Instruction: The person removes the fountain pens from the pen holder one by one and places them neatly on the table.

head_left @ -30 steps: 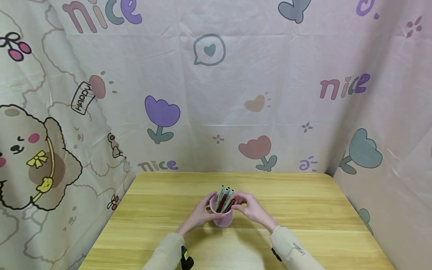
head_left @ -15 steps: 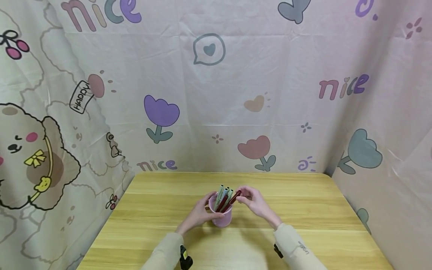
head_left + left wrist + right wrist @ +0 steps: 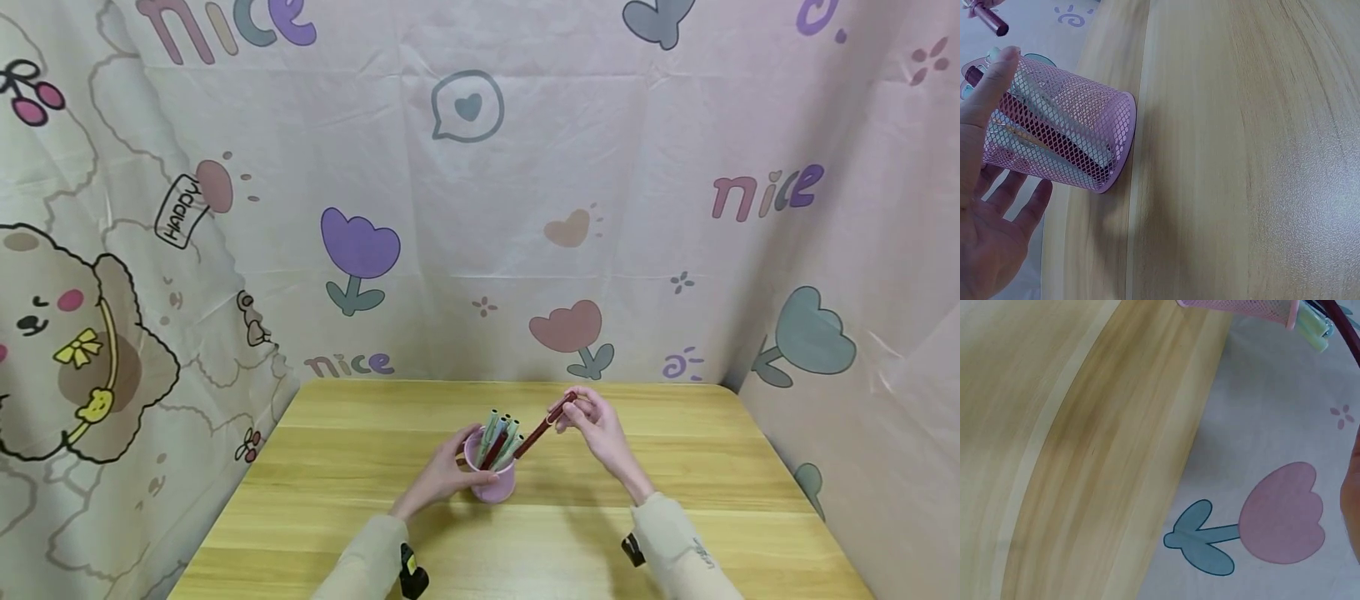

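A pink mesh pen holder (image 3: 495,490) stands on the wooden table, with several pale green pens (image 3: 487,433) and a dark red pen (image 3: 493,450) leaning in it. My left hand (image 3: 441,477) grips it from the left, thumb across the near side of the rim. In the left wrist view the mesh wall (image 3: 1063,119) shows the pens' lower parts inside. My right hand (image 3: 602,429) pinches another dark red pen (image 3: 536,436) by its upper end, up and right of the holder. That pen slants down left, its lower tip close by the rim.
The wooden table (image 3: 337,500) reaches back to a printed cloth (image 3: 480,208) hung behind it. More patterned cloth (image 3: 210,358) hangs along the left side and the right side.
My right hand has drawn the dark red pen up and to the right, out of the pen holder. The left hand keeps its grip on the holder, which stays in place.
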